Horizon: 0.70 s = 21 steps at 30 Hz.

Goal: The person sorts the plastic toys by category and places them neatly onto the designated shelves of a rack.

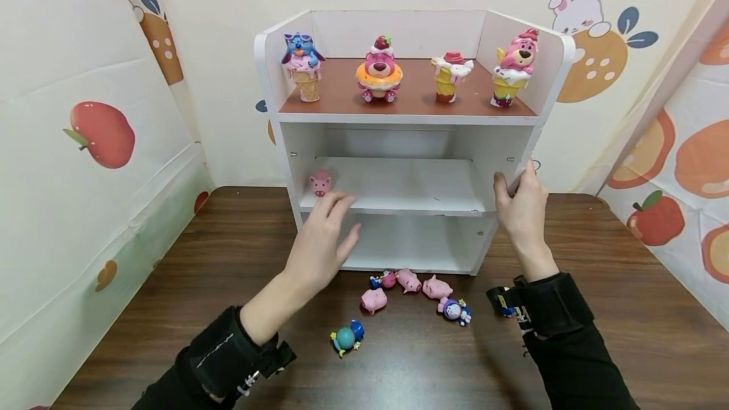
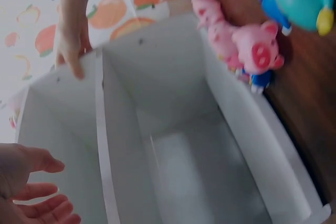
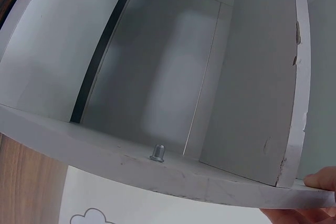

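Observation:
A white shelf unit [image 1: 393,212] stands on the table, its right side panel gripped by my right hand [image 1: 523,207], thumb inside and fingers outside. The right wrist view shows part of that hand [image 3: 321,181] on the panel's edge. My left hand [image 1: 320,242] hovers in front of the middle shelf, fingers loosely spread and holding nothing. Just beyond its fingertips, a small pink pig figure [image 1: 321,182] sits at that shelf's left end. Several toys lie on the table before the unit, including pink pigs [image 1: 374,300], a blue-and-white figure [image 1: 454,310] and a teal figure [image 1: 345,338].
On the brown top shelf stand a blue character on an ice-cream cone [image 1: 304,67], a pink bear with an orange ring [image 1: 380,71], a yellow cone [image 1: 450,76] and a pink bear on a cone [image 1: 514,68]. A metal peg [image 3: 157,153] sticks out inside the side panel.

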{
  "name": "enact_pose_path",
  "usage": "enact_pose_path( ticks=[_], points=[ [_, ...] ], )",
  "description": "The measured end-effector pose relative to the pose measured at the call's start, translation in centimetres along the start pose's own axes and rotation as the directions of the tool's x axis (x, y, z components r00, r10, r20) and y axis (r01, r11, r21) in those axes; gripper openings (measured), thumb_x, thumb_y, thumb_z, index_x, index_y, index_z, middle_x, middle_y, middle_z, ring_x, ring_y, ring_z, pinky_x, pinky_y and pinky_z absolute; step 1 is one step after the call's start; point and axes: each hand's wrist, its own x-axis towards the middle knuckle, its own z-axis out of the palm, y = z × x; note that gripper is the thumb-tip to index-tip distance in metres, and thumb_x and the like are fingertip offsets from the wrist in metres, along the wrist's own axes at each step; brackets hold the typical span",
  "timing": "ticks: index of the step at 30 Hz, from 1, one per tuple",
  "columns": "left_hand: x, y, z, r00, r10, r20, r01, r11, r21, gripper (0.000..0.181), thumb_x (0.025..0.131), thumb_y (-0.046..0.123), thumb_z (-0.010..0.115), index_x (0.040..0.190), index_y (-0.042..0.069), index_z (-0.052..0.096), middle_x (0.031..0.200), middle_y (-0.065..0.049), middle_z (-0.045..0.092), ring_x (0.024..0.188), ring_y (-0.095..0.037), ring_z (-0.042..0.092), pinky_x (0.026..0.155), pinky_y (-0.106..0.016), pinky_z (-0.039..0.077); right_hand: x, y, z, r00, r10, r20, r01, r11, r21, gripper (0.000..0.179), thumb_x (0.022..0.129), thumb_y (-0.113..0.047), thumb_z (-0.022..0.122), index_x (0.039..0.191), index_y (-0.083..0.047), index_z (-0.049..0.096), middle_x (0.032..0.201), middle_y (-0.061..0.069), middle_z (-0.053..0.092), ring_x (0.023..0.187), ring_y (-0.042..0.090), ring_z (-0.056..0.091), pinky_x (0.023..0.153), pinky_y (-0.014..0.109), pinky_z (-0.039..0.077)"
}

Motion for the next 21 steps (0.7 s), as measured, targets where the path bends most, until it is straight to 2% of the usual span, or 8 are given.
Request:
enact_pose_path(
  ticks=[5,11,15,21],
  points=[
    [-1.3,1.0,0.7,0.994,0.015,0.107,-0.014,1.0,-0.009,0.031,0.077,0.006,0.066,0.106,-0.002,0.058,0.099,-0.009,0.055,0.093,-0.02,0.052,0.077,-0.029,0.047,0.0,0.0,0.0,1.0,-0.001,0.0,0.001,1.0,0.004,0.036,0.086,-0.001,0.05,0.119,0.009,0.042,0.108,0.03,0.053,0.093,0.045,0.053,0.068,0.057,0.044],
    [-2.8,1.5,2.1,0.976,0.014,0.217,-0.01,1.0,-0.018,0.024,0.077,0.011,0.068,0.098,0.001,0.061,0.09,-0.005,0.056,0.085,-0.016,0.054,0.071,-0.027,0.048,0.0,0.1,0.0,1.0,-0.008,-0.006,0.008,1.0,0.006,0.034,0.085,0.0,0.05,0.117,0.01,0.043,0.107,0.031,0.054,0.092,0.045,0.054,0.067,0.057,0.044],
    [-3.6,1.6,3.2,0.96,0.007,0.279,-0.001,1.0,-0.02,0.023,0.076,0.014,0.069,0.095,0.002,0.062,0.088,-0.004,0.056,0.083,-0.016,0.054,0.07,-0.029,0.048,0.0,0.1,0.0,1.0,-0.007,-0.008,0.007,1.0,0.006,0.033,0.085,0.0,0.05,0.116,0.01,0.043,0.107,0.03,0.054,0.093,0.045,0.054,0.068,0.056,0.044],
    [-4.9,1.6,4.7,0.923,-0.023,0.383,0.015,1.0,0.025,0.024,0.074,0.019,0.072,0.09,0.004,0.062,0.085,-0.003,0.055,0.079,-0.016,0.054,0.065,-0.029,0.048,0.0,0.1,0.0,1.0,-0.002,-0.006,0.002,1.0,0.003,0.035,0.085,-0.001,0.051,0.117,0.009,0.043,0.108,0.03,0.054,0.094,0.045,0.053,0.069,0.056,0.044]
  ],
)
